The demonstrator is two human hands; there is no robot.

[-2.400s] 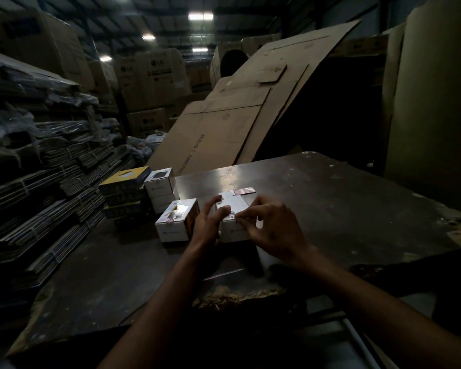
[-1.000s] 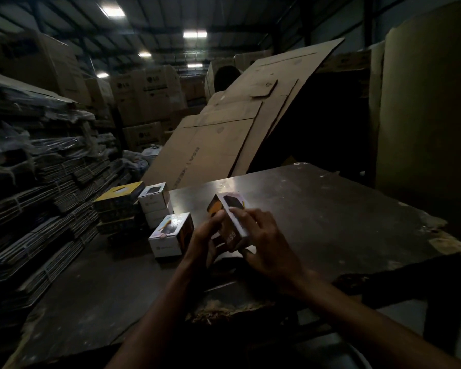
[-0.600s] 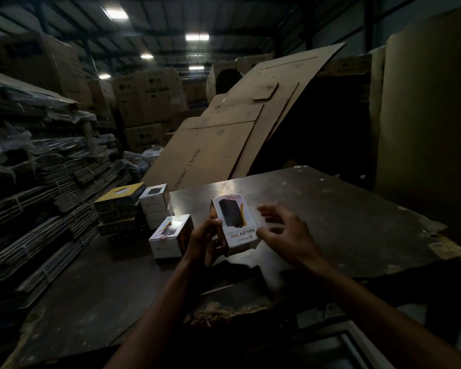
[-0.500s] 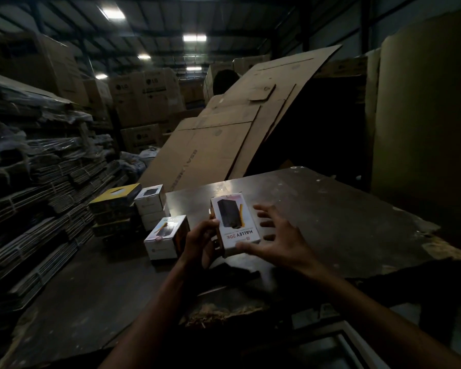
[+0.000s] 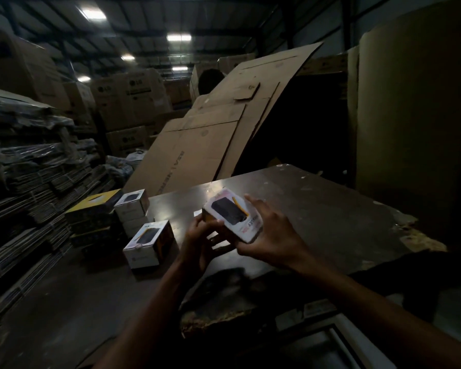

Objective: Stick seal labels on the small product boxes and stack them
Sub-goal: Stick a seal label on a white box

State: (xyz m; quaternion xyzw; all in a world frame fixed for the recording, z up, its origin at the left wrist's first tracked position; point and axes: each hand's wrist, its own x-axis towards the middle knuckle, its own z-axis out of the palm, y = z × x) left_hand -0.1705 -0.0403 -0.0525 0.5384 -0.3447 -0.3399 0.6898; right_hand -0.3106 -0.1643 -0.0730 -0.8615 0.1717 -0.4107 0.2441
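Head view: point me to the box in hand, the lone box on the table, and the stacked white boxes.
held box (image 5: 230, 215): head view, on its printed front face.
lone box (image 5: 149, 235): head view, on its top face.
stacked white boxes (image 5: 131, 209): head view, on the top box's side.

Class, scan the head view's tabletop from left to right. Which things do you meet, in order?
Yellow-topped box stack → white box stack → single white box → left hand → held box → right hand.
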